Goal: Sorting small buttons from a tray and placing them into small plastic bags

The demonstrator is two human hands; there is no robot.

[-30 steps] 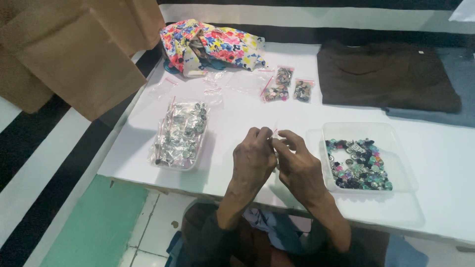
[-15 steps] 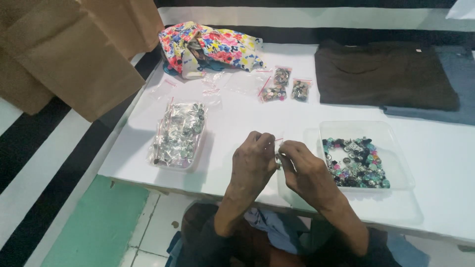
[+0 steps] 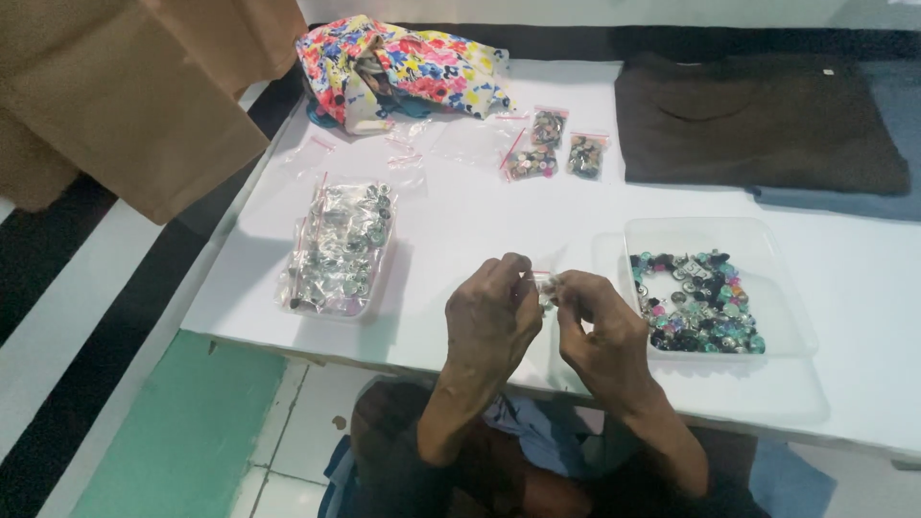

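Together, our left hand (image 3: 491, 321) and right hand (image 3: 602, 334) pinch a small clear bag (image 3: 544, 284). We hold it above the white counter (image 3: 460, 230), beside the tray of buttons (image 3: 715, 288).

white table (image 3: 460, 230) on white tile floor (image 3: 288, 441) w/ green patch (image 3: 182, 432).

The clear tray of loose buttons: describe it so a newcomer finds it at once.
On the white table, look just right of the right hand. The clear tray holds loose mixed-colour buttons, unlike the left tray, which is packed with small filled bags.
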